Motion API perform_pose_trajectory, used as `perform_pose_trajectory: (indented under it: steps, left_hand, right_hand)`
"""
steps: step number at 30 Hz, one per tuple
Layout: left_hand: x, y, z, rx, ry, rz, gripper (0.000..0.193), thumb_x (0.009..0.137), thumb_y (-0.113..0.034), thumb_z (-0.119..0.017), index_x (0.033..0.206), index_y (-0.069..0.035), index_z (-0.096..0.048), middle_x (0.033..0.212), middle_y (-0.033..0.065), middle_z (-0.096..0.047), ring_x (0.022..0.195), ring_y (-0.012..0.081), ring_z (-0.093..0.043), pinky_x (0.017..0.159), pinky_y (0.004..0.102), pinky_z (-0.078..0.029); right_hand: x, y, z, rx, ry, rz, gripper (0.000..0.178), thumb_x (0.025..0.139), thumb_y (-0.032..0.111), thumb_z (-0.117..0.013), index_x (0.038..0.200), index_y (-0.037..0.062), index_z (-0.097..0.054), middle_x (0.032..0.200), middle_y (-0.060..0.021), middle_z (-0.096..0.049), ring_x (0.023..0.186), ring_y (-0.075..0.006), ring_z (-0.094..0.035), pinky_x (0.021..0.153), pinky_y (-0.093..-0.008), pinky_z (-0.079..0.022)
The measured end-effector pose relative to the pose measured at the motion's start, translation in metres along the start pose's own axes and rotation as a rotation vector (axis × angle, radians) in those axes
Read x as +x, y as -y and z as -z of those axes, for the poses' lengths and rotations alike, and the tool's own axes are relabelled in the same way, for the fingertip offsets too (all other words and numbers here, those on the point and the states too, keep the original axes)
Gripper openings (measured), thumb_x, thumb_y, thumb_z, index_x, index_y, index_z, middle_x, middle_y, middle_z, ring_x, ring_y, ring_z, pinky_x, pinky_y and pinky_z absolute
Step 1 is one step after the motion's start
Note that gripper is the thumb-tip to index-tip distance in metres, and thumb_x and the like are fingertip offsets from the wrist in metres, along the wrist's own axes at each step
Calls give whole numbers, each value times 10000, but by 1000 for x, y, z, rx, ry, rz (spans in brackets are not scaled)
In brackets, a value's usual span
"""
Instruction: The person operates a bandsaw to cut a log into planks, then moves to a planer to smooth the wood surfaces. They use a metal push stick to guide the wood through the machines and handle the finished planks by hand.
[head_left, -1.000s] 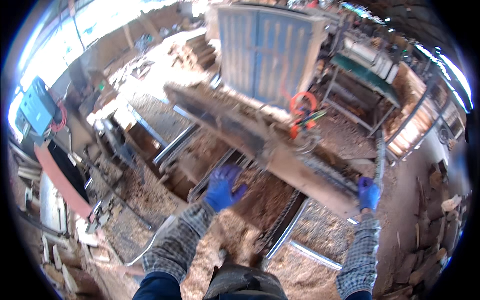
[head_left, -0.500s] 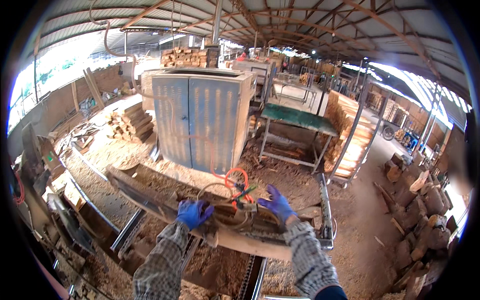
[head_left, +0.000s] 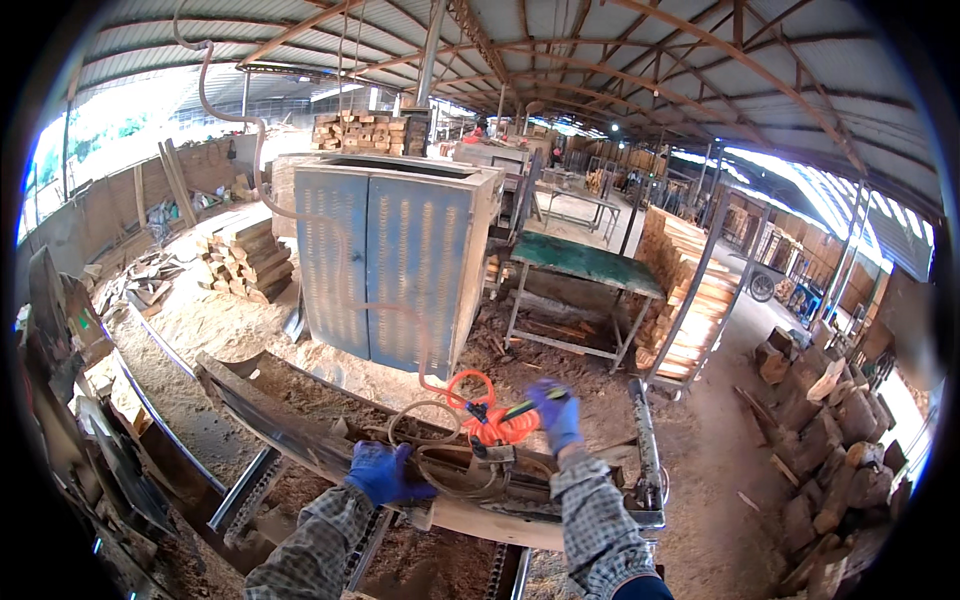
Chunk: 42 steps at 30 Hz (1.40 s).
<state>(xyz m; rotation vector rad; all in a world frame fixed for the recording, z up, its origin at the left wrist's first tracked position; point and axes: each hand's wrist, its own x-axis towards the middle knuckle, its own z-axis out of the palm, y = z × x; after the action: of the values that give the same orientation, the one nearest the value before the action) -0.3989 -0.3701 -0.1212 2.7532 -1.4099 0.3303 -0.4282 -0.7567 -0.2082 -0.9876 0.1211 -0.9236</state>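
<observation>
Grey checked sleeves (head_left: pixel 312 535) are nearest to us, above a chain (head_left: pixel 497 568) in its metal channel. We find the left hand (head_left: pixel 376 473), blue-gloved, on the long wooden frame (head_left: pixel 500 523), fingers partly curled; we cannot tell whether they grip it. Just beyond lie a tan looped hose (head_left: pixel 415 420) and a metal fitting (head_left: pixel 492 453). The right hand (head_left: pixel 558 412), raised above the frame, appears to have its fingers closed around a slim yellow-and-black tool (head_left: pixel 518 410), which angles down toward an orange coiled hose (head_left: pixel 505 428); motion blur limits our reading of that grip. In our judgement, the coil could snag on the fitting or tan loops if pulled sharply, and the tool could slip should the gloved hold be slack. We also rate the left fingers at risk if the chain runs or the frame shifts. Farther out, a blue metal cabinet (head_left: pixel 395 270) obstructs the way straight ahead. To its right we note a green-topped table (head_left: pixel 585 264), then stacked sawn boards (head_left: pixel 680 285) behind an upright rack; to its left, a pile of timber (head_left: pixel 245 262) above sawdust.
</observation>
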Motion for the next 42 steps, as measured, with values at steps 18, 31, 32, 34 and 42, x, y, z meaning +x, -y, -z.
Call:
perform_pose_trajectory:
  steps: [18, 31, 32, 34, 42]
  left_hand:
    - [-103, -128, 64, -592, -293, 90, 669, 870, -500, -721, 1387, -111, -548, 1263, 187, -644, 1125, 333, -632, 1022, 465, -469]
    - [-432, -271, 35, -763, -882, 1003, 495, 880, -137, -777, 1262, 30, -509, 1056, 160, -696, 957, 231, -688, 829, 360, -551]
    - [-447, -272, 36, -580, -910, 1117, 468, 862, -144, -806, 1196, 19, -523, 972, 150, -698, 902, 223, -688, 776, 355, -554]
    - [-472, -251, 19, -752, -1042, 1173, 496, 840, -145, -827, 1200, 0, -518, 918, 123, -682, 854, 226, -678, 739, 348, -554]
    - [-550, -130, -1, -2087, -1839, 735, 602, 1040, -541, -450, 620, -118, -535, 597, 99, -565, 644, 301, -581, 793, 489, -502]
  right_hand:
    - [-222, 300, -93, -862, 684, 554, 1064, 636, 353, -966, 1483, 12, -420, 767, -37, -664, 691, -180, -668, 659, -304, -536]
    - [-527, 155, -151, -1052, 1471, 1070, 794, 842, 385, -708, 1477, 0, -426, 886, -95, -634, 762, -246, -629, 619, -427, -506]
    - [-550, 158, -160, -1020, 1518, 1090, 690, 893, 301, -626, 1482, 3, -427, 854, -79, -614, 749, -224, -615, 607, -421, -497]
    - [-576, 154, -170, -1000, 1699, 1024, 638, 937, 326, -582, 1490, 42, -436, 935, -109, -625, 813, -231, -625, 633, -413, -504]
    - [-601, 86, -257, -722, 2149, 327, 1025, 927, 691, -522, 1587, -18, -187, 1320, -313, -595, 1164, -429, -620, 981, -477, -484]
